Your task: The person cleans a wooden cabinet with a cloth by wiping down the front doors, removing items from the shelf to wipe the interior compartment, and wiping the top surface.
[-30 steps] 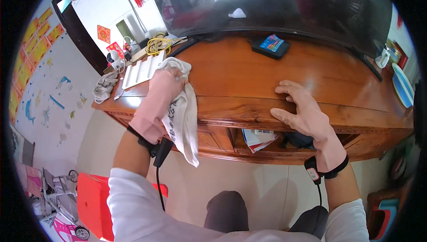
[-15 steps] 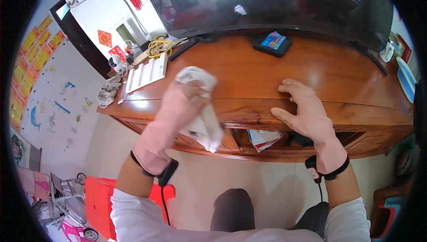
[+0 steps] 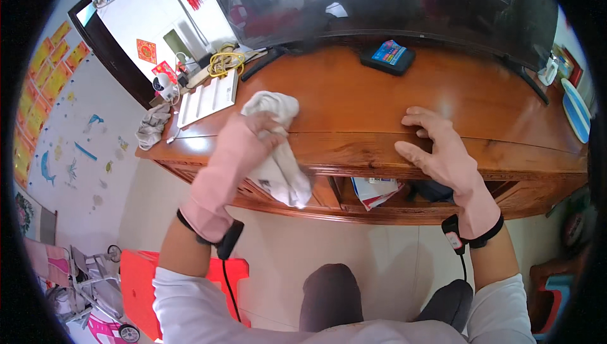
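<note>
My left hand (image 3: 248, 141) is closed on a white cloth (image 3: 282, 176), pressing it against the wooden cabinet top (image 3: 354, 104). One bunched end of the cloth lies on the top beyond my fingers, and the rest hangs down over the front edge. Toward the right, my right hand (image 3: 446, 154) is at the cabinet's front edge with its thumb and fingers apart, holding nothing. Pale pink sleeves cover both wrists, with a black strapped device below each.
Behind stands a large television (image 3: 392, 9) with a black box (image 3: 388, 58) before it. To the left are a white panel (image 3: 207, 102), a yellow cable (image 3: 225, 64), a small camera (image 3: 164, 86) and a crumpled grey cloth (image 3: 152, 126). A red stool (image 3: 139, 287) stands below left.
My left hand has shifted slightly left with the cloth. My right hand has moved a little to the right, its fingers still apart.
</note>
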Available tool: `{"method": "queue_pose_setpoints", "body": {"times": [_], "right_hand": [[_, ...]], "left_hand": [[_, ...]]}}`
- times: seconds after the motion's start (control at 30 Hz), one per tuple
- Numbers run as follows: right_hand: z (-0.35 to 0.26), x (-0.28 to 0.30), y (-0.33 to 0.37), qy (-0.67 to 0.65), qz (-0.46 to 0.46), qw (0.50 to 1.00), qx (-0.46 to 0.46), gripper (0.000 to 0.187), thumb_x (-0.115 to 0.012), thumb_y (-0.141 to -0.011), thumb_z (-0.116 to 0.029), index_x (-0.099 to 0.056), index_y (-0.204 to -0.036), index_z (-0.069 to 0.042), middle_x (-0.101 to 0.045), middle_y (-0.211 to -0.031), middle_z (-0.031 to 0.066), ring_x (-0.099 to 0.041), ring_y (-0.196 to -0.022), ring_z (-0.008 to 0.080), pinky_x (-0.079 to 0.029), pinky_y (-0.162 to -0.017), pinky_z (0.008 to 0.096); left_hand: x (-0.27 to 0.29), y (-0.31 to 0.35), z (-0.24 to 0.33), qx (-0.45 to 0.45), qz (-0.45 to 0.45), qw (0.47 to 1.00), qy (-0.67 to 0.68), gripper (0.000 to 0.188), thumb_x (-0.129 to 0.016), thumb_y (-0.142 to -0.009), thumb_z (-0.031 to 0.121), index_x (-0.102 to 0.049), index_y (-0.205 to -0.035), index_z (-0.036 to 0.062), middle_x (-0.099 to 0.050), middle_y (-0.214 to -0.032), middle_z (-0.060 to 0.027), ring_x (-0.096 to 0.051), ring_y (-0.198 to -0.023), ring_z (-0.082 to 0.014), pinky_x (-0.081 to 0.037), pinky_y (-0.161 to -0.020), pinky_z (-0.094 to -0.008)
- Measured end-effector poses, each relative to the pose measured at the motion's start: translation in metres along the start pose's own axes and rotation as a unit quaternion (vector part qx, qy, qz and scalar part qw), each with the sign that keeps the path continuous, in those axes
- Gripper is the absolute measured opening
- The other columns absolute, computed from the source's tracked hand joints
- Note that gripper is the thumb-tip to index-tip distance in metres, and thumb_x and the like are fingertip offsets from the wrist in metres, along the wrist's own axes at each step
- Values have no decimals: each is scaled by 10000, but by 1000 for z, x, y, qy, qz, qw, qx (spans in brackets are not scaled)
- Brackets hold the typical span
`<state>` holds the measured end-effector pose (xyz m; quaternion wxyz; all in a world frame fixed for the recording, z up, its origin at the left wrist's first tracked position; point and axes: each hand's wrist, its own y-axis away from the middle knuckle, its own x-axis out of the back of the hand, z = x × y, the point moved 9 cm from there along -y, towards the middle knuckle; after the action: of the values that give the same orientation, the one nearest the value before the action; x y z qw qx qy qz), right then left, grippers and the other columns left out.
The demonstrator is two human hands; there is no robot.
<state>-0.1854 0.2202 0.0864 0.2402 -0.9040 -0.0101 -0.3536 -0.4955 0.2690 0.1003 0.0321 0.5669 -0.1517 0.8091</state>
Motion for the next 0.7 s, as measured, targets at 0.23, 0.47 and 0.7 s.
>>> {"method": "queue_pose_setpoints", "body": {"times": [0.23,0.47,0.7], "right_hand": [[4,3,2,-41,9,999,6,531,-760,-780,-326,-611,-1111,62,-557,-1272,229,-607,-1034,338,-507,-883,379],[-14,4,-2,54,19,998,20,560,-756,-775,-352,-602,-1128,55,-566,-1245,231,-572,-1090,379,-510,-879,396],[-6,-6,0,95,-10,995,33,552,-744,-783,-376,-609,-1147,16,-520,-1316,230,-508,-1184,389,-435,-992,422]], "left_hand": [[23,5,-27,91,36,992,-83,307,-748,-765,209,-707,-1037,72,-691,-1019,-175,-664,-902,-305,-522,-829,-377],[31,-15,-14,83,8,984,-155,347,-731,-753,234,-698,-1070,97,-681,-930,-212,-674,-814,-347,-540,-774,-409],[7,-10,-35,9,-24,1000,-3,305,-732,-759,219,-717,-1024,69,-666,-1097,-179,-661,-915,-326,-513,-832,-373]]}}
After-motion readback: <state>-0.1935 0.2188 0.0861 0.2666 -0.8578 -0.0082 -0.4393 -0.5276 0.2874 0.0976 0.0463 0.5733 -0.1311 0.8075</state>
